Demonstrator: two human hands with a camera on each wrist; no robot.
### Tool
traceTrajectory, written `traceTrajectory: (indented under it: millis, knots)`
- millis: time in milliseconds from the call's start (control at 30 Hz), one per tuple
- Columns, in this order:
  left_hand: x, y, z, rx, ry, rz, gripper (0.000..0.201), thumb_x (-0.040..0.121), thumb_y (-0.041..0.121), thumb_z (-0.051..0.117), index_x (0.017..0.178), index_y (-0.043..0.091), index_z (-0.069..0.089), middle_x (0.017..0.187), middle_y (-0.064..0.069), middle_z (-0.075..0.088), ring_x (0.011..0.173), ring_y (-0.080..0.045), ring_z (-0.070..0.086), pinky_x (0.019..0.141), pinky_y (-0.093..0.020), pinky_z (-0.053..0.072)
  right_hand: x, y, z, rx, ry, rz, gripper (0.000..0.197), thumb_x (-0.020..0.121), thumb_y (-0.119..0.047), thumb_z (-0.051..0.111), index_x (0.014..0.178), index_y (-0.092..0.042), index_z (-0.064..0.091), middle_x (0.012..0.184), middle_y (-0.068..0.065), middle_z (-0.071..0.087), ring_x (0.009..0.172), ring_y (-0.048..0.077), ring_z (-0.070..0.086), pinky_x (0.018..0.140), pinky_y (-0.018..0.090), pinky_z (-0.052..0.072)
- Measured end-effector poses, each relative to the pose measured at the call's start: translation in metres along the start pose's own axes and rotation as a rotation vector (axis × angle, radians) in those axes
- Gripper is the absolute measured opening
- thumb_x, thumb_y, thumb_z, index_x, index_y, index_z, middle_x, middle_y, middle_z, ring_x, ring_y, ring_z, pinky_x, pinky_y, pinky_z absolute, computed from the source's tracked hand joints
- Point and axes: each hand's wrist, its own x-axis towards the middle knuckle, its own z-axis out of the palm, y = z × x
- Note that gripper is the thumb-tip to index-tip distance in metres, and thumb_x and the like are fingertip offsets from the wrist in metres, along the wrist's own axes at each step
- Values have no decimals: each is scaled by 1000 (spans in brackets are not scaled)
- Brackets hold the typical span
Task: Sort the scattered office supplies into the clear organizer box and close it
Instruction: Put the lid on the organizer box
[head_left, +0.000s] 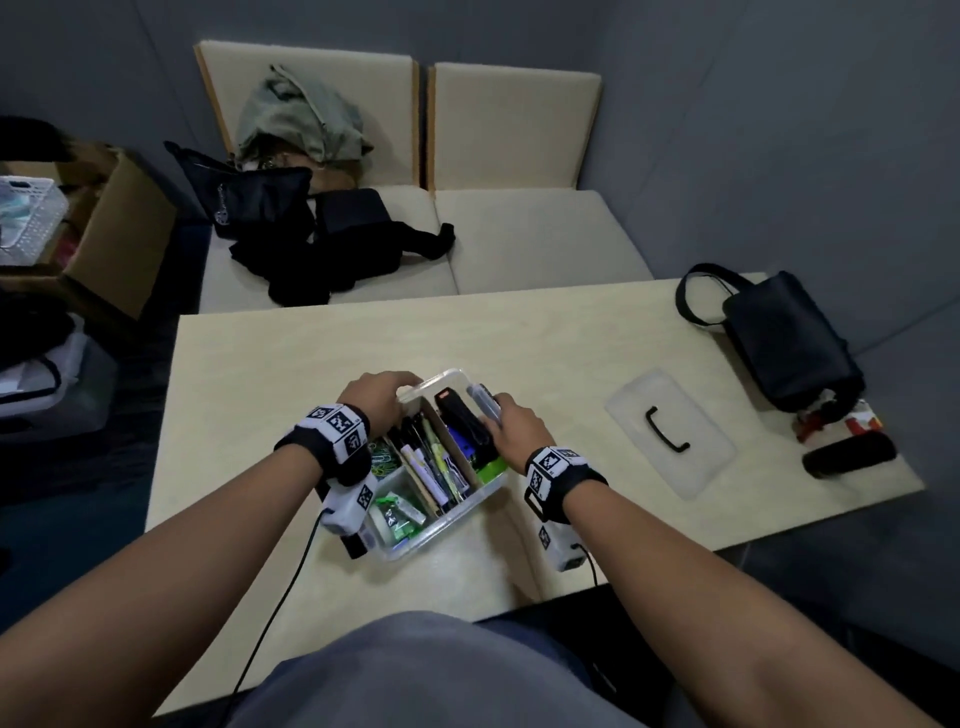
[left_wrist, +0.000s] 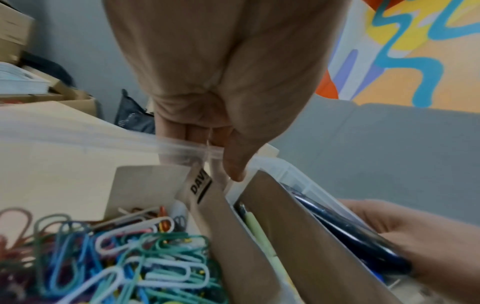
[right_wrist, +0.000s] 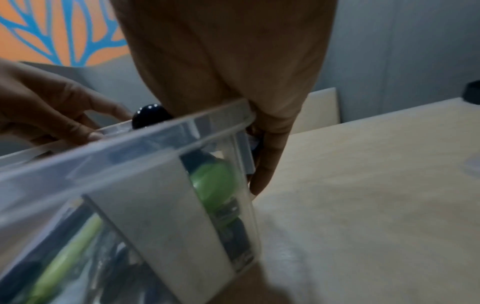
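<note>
While the clear organizer box (head_left: 457, 512) sits open near the front middle of the table (head_left: 291, 364), you grip it from both sides. Your left hand (head_left: 376, 397) hooks the far-left rim, fingers pressed together outside, thumb inside. Your right hand (head_left: 514, 428) clasps the right wall, fingers curled over the rim. Inside: paper clips (left_wrist: 124, 253), pens (head_left: 431, 457), cardboard dividers (left_wrist: 293, 246). Its lid (head_left: 670, 431) lies flat to the right, well apart; a black pouch (head_left: 789, 338) lies beyond.
</note>
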Motion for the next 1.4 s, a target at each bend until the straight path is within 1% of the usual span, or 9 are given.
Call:
traceTrajectory:
  millis: [233,400,600,700,800,900,1067,1167,1400]
  knots:
    - [48,61,21,93,-73,105,36,95,20,55,127,34,58,109,-9,67,91,-29,63,71,-31,49,-9,55,-6,60,126,162,24,100,-34,45,110,-12,47,97,10,65,80,32,63,73,45,55]
    - [60,81,43,131,-132,94,42,94,15,53,131,35,55,116,-9,65,97,-31,63,76,-35,52,-10,85,-2,81,96,217,25,100,-34,46,112,-12,46,99,11,65,81,33,63,73,46,55]
    - [64,94,64,177,-128,80,39,96,16,48,130,33,56,114,-12,66,95,-33,64,76,-37,54,-20,102,4,126,44,226,28,101,-30,45,118,-8,43,101,15,65,83,36,63,65,37,48]
    - [67,99,69,182,-109,62,37,97,16,46,130,30,56,116,-13,66,98,-33,63,78,-39,55,-19,112,6,233,-3,239,37,100,-42,44,122,-12,40,96,11,65,79,31,64,68,41,55]
    - [71,106,74,163,-82,49,34,99,24,49,132,25,56,122,-12,64,107,-32,61,85,-39,53,-19,124,-4,405,-113,210,65,93,-70,33,132,-19,38,105,6,65,86,24,64,73,35,49]
    - [76,118,79,131,-46,70,33,100,28,48,130,25,57,124,-10,64,111,-31,60,88,-39,51,-15,144,-24,473,-33,195,65,94,-70,28,120,-18,55,107,0,65,92,16,62,75,30,43]
    - [84,146,89,138,-38,86,34,100,32,46,133,24,55,124,-11,63,111,-33,59,86,-40,50,14,204,-40,142,149,305,37,95,-44,56,116,-14,57,119,6,54,103,24,58,81,32,46]
    - [89,156,93,153,-45,59,33,101,29,44,132,25,55,124,-12,62,112,-34,58,86,-39,48,28,231,-42,-60,102,349,44,91,-37,63,124,-9,53,128,14,48,117,32,51,91,39,47]
    - [98,158,93,140,-95,19,31,101,23,44,128,28,59,119,-10,66,105,-32,61,81,-37,51,45,268,-34,-301,42,446,70,80,-37,73,134,-3,41,131,16,44,119,33,48,96,41,43]
